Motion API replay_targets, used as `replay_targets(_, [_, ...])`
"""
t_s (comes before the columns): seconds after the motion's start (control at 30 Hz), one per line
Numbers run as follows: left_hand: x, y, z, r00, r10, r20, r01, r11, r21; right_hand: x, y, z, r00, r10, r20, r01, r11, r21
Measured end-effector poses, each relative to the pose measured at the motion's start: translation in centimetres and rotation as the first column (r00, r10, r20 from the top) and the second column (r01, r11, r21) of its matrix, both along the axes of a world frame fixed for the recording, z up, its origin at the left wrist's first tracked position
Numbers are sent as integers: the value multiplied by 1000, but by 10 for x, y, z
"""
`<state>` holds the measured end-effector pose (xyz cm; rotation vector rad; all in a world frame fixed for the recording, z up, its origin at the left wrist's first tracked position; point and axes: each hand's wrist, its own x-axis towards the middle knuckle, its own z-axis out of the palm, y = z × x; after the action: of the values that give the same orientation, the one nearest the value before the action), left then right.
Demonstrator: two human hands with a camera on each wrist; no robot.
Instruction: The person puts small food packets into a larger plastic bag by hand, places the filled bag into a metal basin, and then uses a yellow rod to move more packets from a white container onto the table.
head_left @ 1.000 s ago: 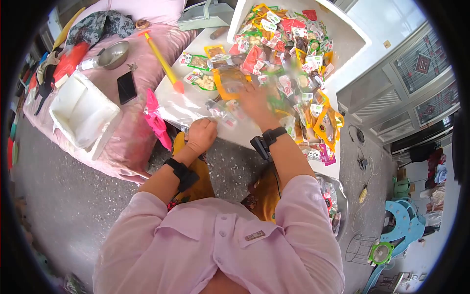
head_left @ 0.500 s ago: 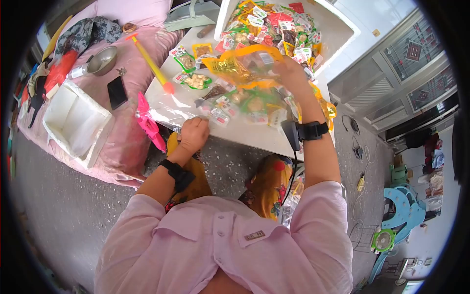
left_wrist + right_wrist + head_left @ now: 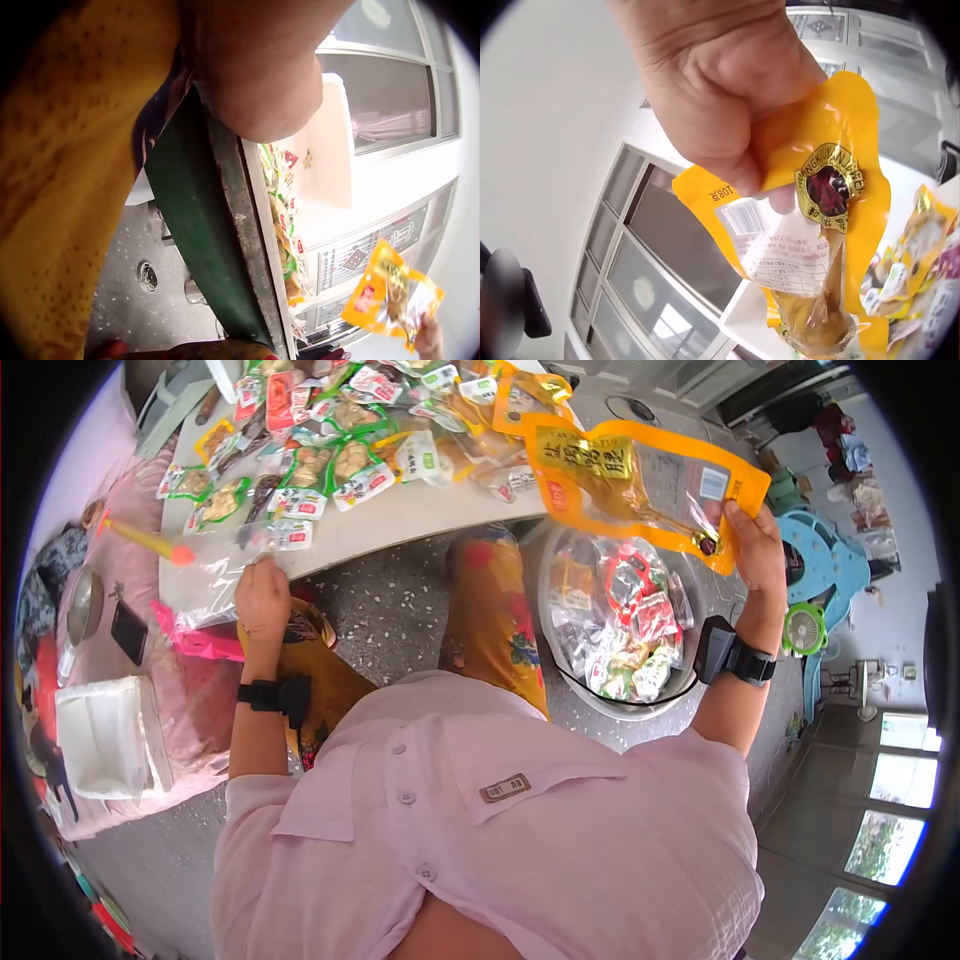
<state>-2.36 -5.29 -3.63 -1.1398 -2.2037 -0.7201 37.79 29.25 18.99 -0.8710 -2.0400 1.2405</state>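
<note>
My right hand (image 3: 757, 547) pinches one end of an orange vacuum-packed drumstick pouch (image 3: 645, 475), held up over a round tub (image 3: 545, 615) of packets on the floor. In the right wrist view, the thumb and fingers of that hand clasp the pouch (image 3: 810, 270) by its orange edge, next to the barcode label; a brown drumstick shows through the clear part. At the front edge of the white table (image 3: 400, 525), my left hand (image 3: 262, 598) has its fingers curled on a clear plastic bag (image 3: 208, 582). Most of its fingers are hidden in the left wrist view.
Several small snack packets (image 3: 350, 465) are heaped across the table. A white foam box (image 3: 341, 142) stands behind them. To the left, a pink-covered bed (image 3: 195, 715) bears a white foam container (image 3: 95, 740), a phone (image 3: 129, 633) and a metal bowl (image 3: 84, 605). A green fan (image 3: 804, 628) stands at the right.
My right hand has picked the orange pouch off the heap and carried it right, out past the table's edge. My left hand stays at the clear bag. The head view has turned right.
</note>
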Motion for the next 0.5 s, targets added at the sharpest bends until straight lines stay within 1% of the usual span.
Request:
replay_targets(0.03, [0, 0, -1, 1000, -2, 0, 2, 1000, 1, 24, -1, -8, 997, -76, 14, 76, 997, -11])
replay_targets(0.13, [0, -1, 0, 1000, -17, -10, 17, 1000, -6, 78, -3, -36, 968, -220, 124, 230, 970, -74])
replay_targets(0.17, [0, 0, 0, 1000, -23, -15, 23, 1000, -11, 95, 3, -50, 946, -254, 204, 268, 962, -47])
replay_targets(0.23, [-1, -1, -4, 1000, -8, -3, 8, 1000, -29, 126, 18, -83, 881, -310, 357, 329, 944, 9])
replay_targets(0.33, [-4, -2, -9, 1000, 15, 20, -14, 999, -50, 155, 40, -133, 746, -360, 560, 415, 909, 31])
replay_targets(0.43, [-6, -3, -10, 999, 17, 35, -15, 998, -65, 170, 50, -175, 588, -474, 656, 496, 851, 172])
replay_targets(0.5, [-5, -3, -7, 999, 19, 50, -15, 996, -85, 203, 73, -214, 427, -608, 670, 400, 791, 463])
